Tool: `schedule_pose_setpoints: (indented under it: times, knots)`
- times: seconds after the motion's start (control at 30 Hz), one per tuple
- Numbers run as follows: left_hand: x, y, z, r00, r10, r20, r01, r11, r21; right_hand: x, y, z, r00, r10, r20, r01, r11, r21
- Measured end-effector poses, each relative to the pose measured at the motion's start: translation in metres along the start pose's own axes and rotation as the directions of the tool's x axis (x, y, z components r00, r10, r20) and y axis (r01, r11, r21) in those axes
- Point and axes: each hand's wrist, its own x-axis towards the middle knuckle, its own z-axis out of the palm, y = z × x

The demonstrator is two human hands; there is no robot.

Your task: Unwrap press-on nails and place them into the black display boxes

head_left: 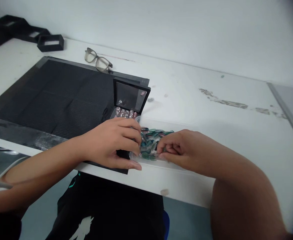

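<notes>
My left hand (pixel 116 141) curls over the left end of a clear plastic tray (pixel 183 166), its thumb at the near side and its fingers at the rim. Inside the tray lie many glossy green and teal false nails (pixel 148 145). My right hand (pixel 181 148) reaches in among them from the right, its fingertips pinched together; whatever sits between them is hidden. Behind my left hand stands a small black case (pixel 147 96) with its mirrored lid raised. Shiny pinkish and silver false nails (pixel 126 114) sit in rows in its base, which my left hand partly covers.
A black ribbed mat (pixel 61 93) spreads over the left of the white table (pixel 236 133). Eyeglasses (pixel 96 60) lie at its far edge. Several black open frames (pixel 50 43) stand at the back left. Peeled marks and a grey strip (pixel 286 115) are on the right.
</notes>
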Motion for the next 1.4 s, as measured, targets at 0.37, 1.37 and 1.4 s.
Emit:
schedule_pose_setpoints:
  times: [0.37,1.37,1.4]
  knots:
    - [-0.001,0.000,0.000,1.000,0.003,-0.007,-0.002,1.000,0.007,-0.014,0.008,-0.007,0.993,-0.057,-0.099,0.085,0.950,0.300]
    - [-0.004,0.002,-0.002,1.000,-0.015,-0.013,0.016,0.995,0.100,-0.013,0.013,-0.003,0.988,-0.082,-0.132,0.150,0.725,0.673]
    - [-0.004,0.002,-0.002,1.000,-0.017,-0.016,0.019,0.995,0.096,-0.013,0.012,-0.004,0.987,-0.086,-0.138,0.157,0.726,0.670]
